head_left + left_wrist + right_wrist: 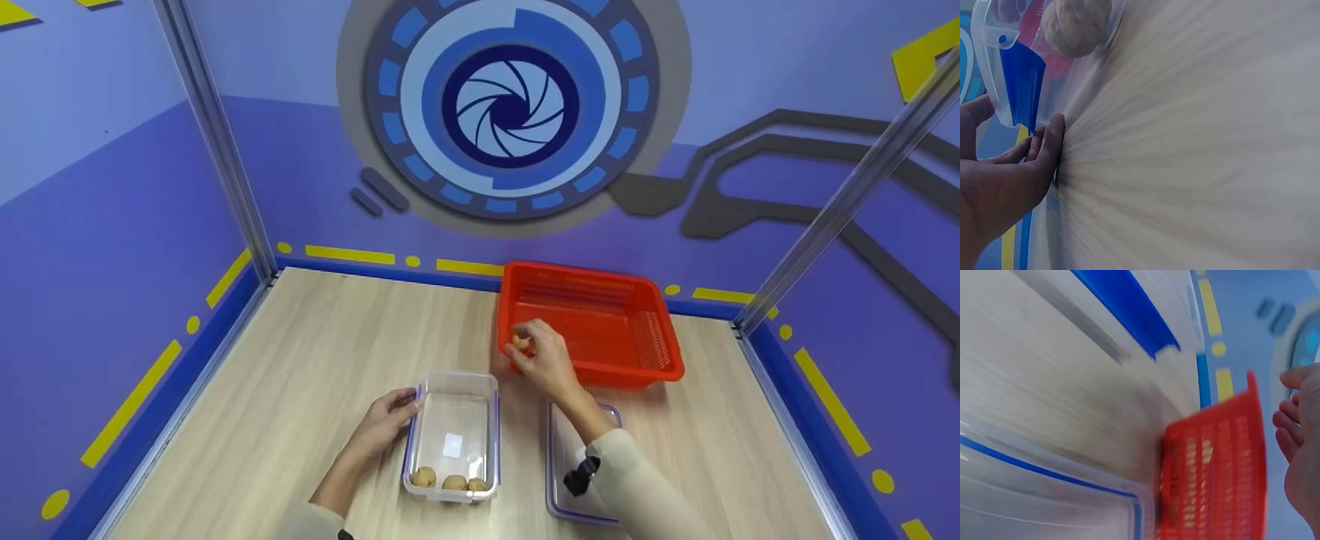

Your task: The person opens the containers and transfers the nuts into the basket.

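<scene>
A clear plastic container (453,409) with blue side clips stands near the front of the table. Three walnuts lie along its near end, one of them a round tan walnut (424,477). My left hand (386,427) rests against the container's left side, thumb at the rim and fingertips low by the hanging blue clip (1023,84). Over the left rim of a red plastic basket (667,341) is my right hand (546,360), fingers loosely bent. In the right wrist view its fingertips (1283,421) show nothing between them. This hand hides part of the basket.
A clear lid (562,480) with a blue edge lies to the right of the container, partly under my right forearm. Behind the basket rises a blue and purple wall panel (315,172). Metal posts (217,135) mark the corners of the booth.
</scene>
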A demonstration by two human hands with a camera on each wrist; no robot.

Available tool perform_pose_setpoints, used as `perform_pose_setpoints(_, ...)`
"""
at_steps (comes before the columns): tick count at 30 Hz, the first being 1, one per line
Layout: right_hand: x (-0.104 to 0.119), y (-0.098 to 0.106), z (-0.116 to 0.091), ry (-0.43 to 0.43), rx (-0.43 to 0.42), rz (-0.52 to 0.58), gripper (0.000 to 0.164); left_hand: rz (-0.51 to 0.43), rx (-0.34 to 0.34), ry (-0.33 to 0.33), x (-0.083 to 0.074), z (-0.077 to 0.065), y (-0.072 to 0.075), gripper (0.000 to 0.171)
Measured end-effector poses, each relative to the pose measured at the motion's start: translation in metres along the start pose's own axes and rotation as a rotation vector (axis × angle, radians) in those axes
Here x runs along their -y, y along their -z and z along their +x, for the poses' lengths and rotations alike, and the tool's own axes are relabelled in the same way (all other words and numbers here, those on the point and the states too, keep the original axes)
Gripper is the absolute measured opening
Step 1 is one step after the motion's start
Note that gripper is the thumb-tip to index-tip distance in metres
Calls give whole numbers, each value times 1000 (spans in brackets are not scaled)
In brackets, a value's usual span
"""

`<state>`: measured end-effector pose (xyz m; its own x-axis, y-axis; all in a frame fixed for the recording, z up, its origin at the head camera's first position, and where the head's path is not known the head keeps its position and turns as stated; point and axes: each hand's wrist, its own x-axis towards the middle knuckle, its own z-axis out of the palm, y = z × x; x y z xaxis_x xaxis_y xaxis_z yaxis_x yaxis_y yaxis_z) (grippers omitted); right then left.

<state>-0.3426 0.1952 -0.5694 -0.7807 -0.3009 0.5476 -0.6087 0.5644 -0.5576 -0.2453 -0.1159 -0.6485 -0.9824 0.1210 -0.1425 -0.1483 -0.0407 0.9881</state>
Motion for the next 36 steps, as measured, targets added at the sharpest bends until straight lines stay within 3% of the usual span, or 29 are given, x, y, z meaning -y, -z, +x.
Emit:
perform_pose_setpoints(5, 27, -12, -14, 124, 116, -16, 31, -16, -2, -6, 2, 0, 0, 65)
perform_pose_setpoints(10, 51, -27, -28, 148, 240, 12, 30, -30, 0, -2, 1, 1, -1, 63)
perform_pose_setpoints(13, 61, -37, -36, 170, 299, 26, 29, -34, 3, 3, 0, 2, -1, 62)
perform_pose_setpoints(21, 78, -61, -59, 344, 424, -19, 31, -32, 15, -3, 1, 2, 1, 63)
perform_pose_setpoints(27, 86, -75, -73, 390, 507, 1, 33, -32, 48, -15, 2, 1, 2, 64)
perform_pose_setpoints(36, 95, -81, -78, 401, 610, 4, 32, -28, 27, -3, 2, 2, 1, 63)
